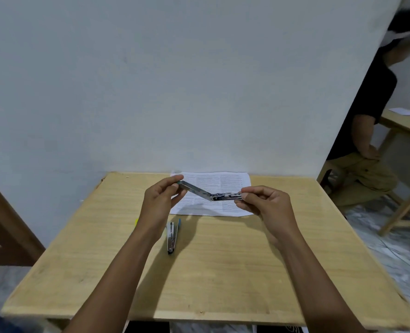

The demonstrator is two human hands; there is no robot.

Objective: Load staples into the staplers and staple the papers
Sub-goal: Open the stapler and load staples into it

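A metal stapler [210,193] is swung wide open and held in the air above the printed papers [225,181]. My left hand [162,199] pinches the end of its raised arm. My right hand [265,203] pinches the tip of its other arm, the staple channel. A second stapler [172,236], silver with a blue part, lies shut on the wooden table [223,272] just below my left hand. A small yellow thing [136,221] peeks out beside my left wrist; I cannot tell what it is.
The table stands against a white wall. At the right, a seated person [364,145] in a black shirt is next to another wooden table [405,126] with a paper on it. A brown door [4,224] is at the left.
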